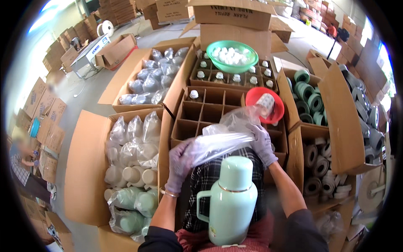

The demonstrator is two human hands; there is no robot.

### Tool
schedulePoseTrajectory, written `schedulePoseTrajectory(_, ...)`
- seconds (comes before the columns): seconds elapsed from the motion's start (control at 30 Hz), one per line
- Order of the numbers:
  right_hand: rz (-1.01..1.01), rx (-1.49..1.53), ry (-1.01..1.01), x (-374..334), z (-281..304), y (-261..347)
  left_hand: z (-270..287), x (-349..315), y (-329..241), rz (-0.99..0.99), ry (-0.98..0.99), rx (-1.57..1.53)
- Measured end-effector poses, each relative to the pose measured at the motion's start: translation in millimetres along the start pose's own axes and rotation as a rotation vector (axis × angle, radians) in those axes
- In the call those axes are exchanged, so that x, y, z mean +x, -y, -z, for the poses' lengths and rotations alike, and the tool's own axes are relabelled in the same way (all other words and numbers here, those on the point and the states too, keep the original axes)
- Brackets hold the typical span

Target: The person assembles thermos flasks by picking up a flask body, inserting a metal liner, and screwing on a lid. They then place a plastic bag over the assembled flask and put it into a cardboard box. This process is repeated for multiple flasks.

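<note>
My left hand (179,166), in a pale grey-purple glove, is closed on one end of a clear plastic bag (220,145). The bag stretches across to my right hand (262,147), gloved alike, whose fingers grip its other end. Loose film from it spreads over the divided carton (201,111) in front. Nearest my body a mint-green vacuum flask (233,206) with a side handle and a cup lid stands upright on or before my lap, touched by neither hand. A red bowl (264,97) holding a white printed roll sits just beyond my right hand.
A green basin (232,56) of white caps rests on a second divided carton with capped bottles. Cartons of bagged pale cups (134,176) and grey bagged pieces (155,75) are at left. Green rings (308,94) and grey rings (321,166) fill cartons at right. Another person (27,168) is far left.
</note>
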State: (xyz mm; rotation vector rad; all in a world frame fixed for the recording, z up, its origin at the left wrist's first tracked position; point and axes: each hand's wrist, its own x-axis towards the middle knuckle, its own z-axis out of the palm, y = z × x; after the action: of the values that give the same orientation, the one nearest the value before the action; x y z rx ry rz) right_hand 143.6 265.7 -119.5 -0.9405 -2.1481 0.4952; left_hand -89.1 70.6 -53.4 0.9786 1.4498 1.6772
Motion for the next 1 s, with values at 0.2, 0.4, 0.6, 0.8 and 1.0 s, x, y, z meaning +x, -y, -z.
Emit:
schedulePoseTrajectory(0.2, 0.175, 0.083, -0.296, -114, 78, 119, 7, -92, -30, -0.512, 0.162, 0.732)
schedulePoseTrajectory(0.4, 0.029, -0.144, -0.116, -191, 72, 126, 18, -162, 12, -0.189, 0.116, 0.556)
schedulePoseTrajectory(0.6, 0.125, 0.082, 0.402, -310, 113, 131, 82, -266, -10, 0.215, 0.766, 0.431)
schedulePoseTrajectory(0.8, 0.499, -0.089, 0.419, -312, 102, 114, 14, -139, -43, 0.117, 0.367, 0.528)
schedulePoseTrajectory(1.0, 0.498, 0.068, 0.448, -272, 97, 138, 69, -194, -49, 0.392, 0.148, -0.067)
